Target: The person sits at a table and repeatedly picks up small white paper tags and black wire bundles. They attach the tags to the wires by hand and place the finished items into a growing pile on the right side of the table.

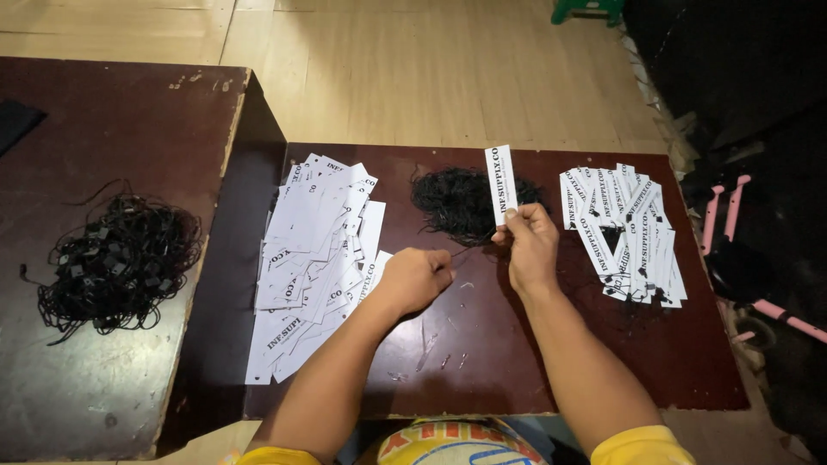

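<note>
Head view: right hand (527, 245) pinching white paper tag (500, 182), left hand (417, 277) pinching thin black string (469, 254).

Dark low table (517, 362), white tag pile (314, 258), black string heap (457, 202), strung tags (624, 228)

Both your bare forearms reach forward from the bottom of the view, angled slightly toward each other. Your left hand (416, 277) is curled into a loose fist, knuckles up, thumb and forefinger pinched together at its right edge. Your right hand (527, 244) sits just beside it and a little farther forward, raised at the wrist, fingertips pinched closed and pointing away from you.
</note>
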